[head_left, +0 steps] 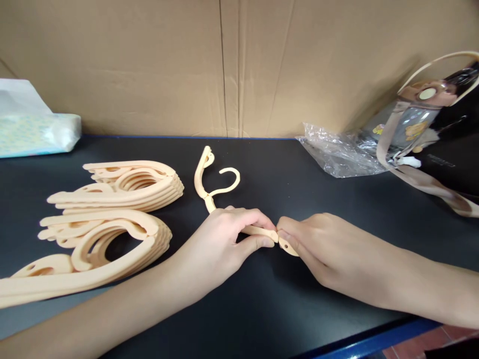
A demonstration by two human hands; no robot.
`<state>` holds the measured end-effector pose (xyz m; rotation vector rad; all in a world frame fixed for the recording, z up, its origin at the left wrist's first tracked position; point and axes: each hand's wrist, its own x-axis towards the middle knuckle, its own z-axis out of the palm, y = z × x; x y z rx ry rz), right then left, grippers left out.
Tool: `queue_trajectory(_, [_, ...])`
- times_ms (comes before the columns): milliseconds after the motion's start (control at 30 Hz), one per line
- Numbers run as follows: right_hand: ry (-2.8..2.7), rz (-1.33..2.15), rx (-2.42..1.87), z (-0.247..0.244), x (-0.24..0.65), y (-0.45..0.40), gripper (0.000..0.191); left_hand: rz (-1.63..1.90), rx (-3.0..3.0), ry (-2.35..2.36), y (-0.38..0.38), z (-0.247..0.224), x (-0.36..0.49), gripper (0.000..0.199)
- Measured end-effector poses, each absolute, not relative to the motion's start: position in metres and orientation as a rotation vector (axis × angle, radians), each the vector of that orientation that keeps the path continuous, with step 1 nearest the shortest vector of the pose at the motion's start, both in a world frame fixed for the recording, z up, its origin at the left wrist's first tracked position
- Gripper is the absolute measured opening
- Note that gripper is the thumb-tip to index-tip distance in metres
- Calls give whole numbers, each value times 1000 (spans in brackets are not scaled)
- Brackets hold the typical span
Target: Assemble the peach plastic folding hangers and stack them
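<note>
A cream plastic folding hanger (199, 180) lies partly unfolded at the middle of the black table, its hook pointing right. My left hand (228, 239) is closed round its lower arm, thumb and fingers near the end. My right hand (312, 244) pinches a cream end piece with a small hole, right beside my left fingertips. The two parts meet between my hands; my fingers hide whether they are joined. Two stacks of folded cream hangers, an upper one (149, 197) and a lower one (123, 267), lie to the left.
A tissue pack (41, 132) sits at the back left. Crumpled clear plastic (337, 154) and a bottle (407, 124) with a strap (430, 182) are at the back right. A cardboard wall (149, 70) stands behind the black table (239, 319).
</note>
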<state>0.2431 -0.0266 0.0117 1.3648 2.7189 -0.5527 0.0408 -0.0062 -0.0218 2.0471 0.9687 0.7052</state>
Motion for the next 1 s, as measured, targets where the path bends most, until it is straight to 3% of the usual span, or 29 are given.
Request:
queue_trajectory(100, [2731,-475,1353,14,241,-29,20,687,2033,968,-5,-21,42,10])
queue_trajectory(300, [2658,-634,1455,19,244,-25,34,690,2060,939,-2,-21,43,16])
queue_trajectory(433, [2590,-624,1495,23,250,-16,24,739,2392,1008,-8,-22,38,17])
queue_trajectory(633, [2690,-493,1393,23,265,-4,16,585,2556,1544,-13,-31,34,52])
queue_trajectory(767, [2885,-385,1161,18,274,6,15,480,2420,1614,-11,-33,33,71])
queue_trajectory(1000, [3041,-381,1113,10,276,12,22,512,2476,1586,-9,-35,35,80])
